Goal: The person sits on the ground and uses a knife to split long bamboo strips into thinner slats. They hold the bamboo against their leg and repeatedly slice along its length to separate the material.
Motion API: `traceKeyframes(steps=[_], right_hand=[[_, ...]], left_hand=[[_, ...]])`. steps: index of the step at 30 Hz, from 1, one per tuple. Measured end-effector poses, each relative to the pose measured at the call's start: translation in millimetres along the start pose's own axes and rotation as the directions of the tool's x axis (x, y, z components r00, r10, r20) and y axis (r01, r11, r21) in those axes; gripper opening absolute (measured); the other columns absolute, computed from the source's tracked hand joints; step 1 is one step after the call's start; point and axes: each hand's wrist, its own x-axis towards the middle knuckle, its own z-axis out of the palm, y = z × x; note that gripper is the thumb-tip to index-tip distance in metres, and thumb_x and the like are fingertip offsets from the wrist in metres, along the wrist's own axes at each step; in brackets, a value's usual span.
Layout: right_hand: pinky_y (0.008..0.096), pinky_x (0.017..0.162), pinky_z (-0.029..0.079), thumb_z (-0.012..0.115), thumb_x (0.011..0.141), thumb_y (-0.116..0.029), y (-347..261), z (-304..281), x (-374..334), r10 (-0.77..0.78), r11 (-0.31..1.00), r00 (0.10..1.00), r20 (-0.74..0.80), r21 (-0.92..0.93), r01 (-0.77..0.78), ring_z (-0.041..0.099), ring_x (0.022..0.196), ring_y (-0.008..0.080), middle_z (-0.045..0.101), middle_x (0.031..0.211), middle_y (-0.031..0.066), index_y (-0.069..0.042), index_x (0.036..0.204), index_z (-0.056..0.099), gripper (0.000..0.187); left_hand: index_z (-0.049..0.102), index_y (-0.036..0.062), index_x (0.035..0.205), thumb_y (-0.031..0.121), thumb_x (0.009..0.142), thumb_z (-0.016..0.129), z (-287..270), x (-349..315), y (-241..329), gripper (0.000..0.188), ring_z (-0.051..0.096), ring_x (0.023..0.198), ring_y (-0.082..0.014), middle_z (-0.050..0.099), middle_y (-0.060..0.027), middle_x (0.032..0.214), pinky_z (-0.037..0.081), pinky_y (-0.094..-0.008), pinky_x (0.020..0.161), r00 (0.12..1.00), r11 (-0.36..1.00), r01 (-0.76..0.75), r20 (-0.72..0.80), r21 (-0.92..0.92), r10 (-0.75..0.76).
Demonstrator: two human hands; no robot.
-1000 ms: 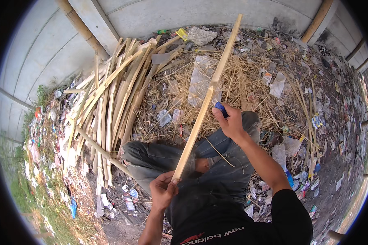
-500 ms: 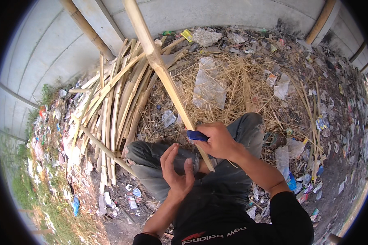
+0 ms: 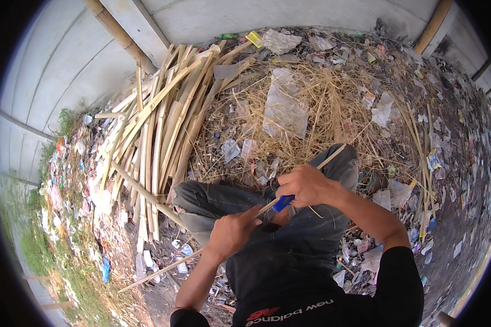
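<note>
A long split bamboo strip runs slantwise across my lap, from over my bent knee down to the lower left. My left hand is closed around it, thumb lying along the strip. Farther up, my right hand is closed on the same strip, knuckles upward. A small blue piece shows under the right hand, against the strip; its kind is hidden by the fingers. Between the two hands a short length of the strip is bare.
A heap of split bamboo strips leans by the grey wall at the far left. One bamboo pole reaches to my knee. Dry shavings and a flattened plastic sheet lie ahead, with litter all around.
The bamboo strip has swung from pointing far ahead to lying slantwise across my lap. My left hand, open before, has closed on it. My right hand has moved a little right.
</note>
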Motion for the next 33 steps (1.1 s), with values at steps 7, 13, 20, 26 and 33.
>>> traceKeyframes(steps=[7, 13, 20, 26, 33], right_hand=[[0.0427, 0.059, 0.052, 0.078, 0.090, -0.040, -21.6, -26.2, 9.8, 0.426, 0.893, 0.804, -0.415, 0.048, -0.448, 0.067, 0.064, 0.0321, 0.064, 0.072, 0.0087, -0.007, 0.089, 0.067, 0.035], [0.0509, 0.058, 0.050, 0.057, 0.106, -0.050, -42.4, 20.9, 4.8, 0.589, 0.808, 0.789, -0.175, 0.134, -0.574, 0.067, 0.062, 0.0417, 0.064, 0.062, 0.0189, -0.001, 0.092, 0.065, 0.052], [0.0547, 0.058, 0.052, 0.054, 0.107, -0.053, -51.8, 36.9, 6.0, 0.642, 0.767, 0.762, -0.081, 0.070, -0.638, 0.066, 0.061, 0.0464, 0.065, 0.064, 0.0230, 0.000, 0.088, 0.069, 0.058], [0.0546, 0.058, 0.051, 0.053, 0.107, -0.056, -15.1, 31.6, -1.6, 0.681, 0.732, 0.729, -0.073, 0.093, -0.675, 0.066, 0.064, 0.0466, 0.065, 0.064, 0.0212, -0.001, 0.089, 0.071, 0.060], [0.0547, 0.058, 0.052, 0.055, 0.105, -0.057, -30.0, 51.4, -3.3, 0.637, 0.770, 0.768, -0.064, 0.097, -0.630, 0.065, 0.061, 0.0465, 0.064, 0.062, 0.0210, -0.003, 0.088, 0.072, 0.060]], left_hand=[[0.070, 0.0032, 0.102, 0.024, 0.108, 0.057, 28.8, 7.6, 4.0, 0.025, 0.067, 0.066, -0.0444, 0.065, -0.0233, 0.068, 0.052, -0.0516, 0.063, 0.933, 0.937, 0.283, -0.170, -0.205, -0.318], [0.067, -0.0024, 0.094, 0.021, 0.110, 0.054, 25.3, 17.8, 4.4, 0.031, 0.063, 0.051, -0.0332, 0.057, -0.0185, 0.058, 0.047, -0.0426, 0.054, 0.904, 0.916, 0.244, -0.268, -0.317, -0.333], [0.073, 0.0078, 0.102, 0.026, 0.107, 0.060, 25.6, 17.7, 12.5, 0.023, 0.067, 0.072, -0.0502, 0.066, -0.0261, 0.070, 0.052, -0.0572, 0.064, 0.883, 0.930, 0.314, -0.302, -0.192, -0.361], [0.071, 0.0014, 0.099, 0.019, 0.107, 0.059, 36.5, -2.8, -0.7, 0.023, 0.065, 0.063, -0.0453, 0.060, -0.0240, 0.066, 0.047, -0.0467, 0.056, 0.887, 0.945, 0.293, -0.330, -0.142, -0.324], [0.072, 0.0012, 0.099, 0.018, 0.107, 0.060, 35.8, -6.6, -1.8, 0.022, 0.065, 0.063, -0.0444, 0.060, -0.0238, 0.066, 0.047, -0.0453, 0.056, 0.896, 0.940, 0.294, -0.291, -0.176, -0.334]])
